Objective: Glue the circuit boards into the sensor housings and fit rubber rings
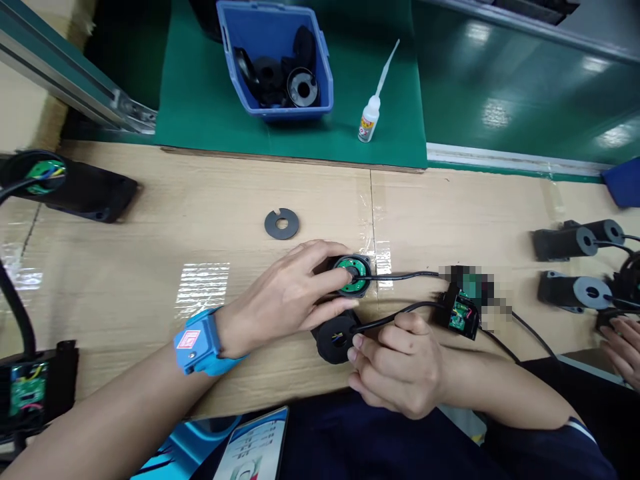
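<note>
The left grip [295, 287] is holding a black housing [368, 261], a fingertip resting beside its cable [400, 277]; the right grip [405, 367] is curling at a black round part [327, 348], its hold unclear. A tug could be straining the cable's joint. The housing is sitting on the desk [150, 233], showing its green board [361, 268].

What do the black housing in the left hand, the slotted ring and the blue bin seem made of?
Black housing: matt, perhaps moulded plastic from its even black surface; coated metal is possible.
Slotted ring: thin, flat, dull dark grey; rubber, foam or plastic.
Blue bin: likely plastic, slightly glossy, with a moulded rim.
</note>
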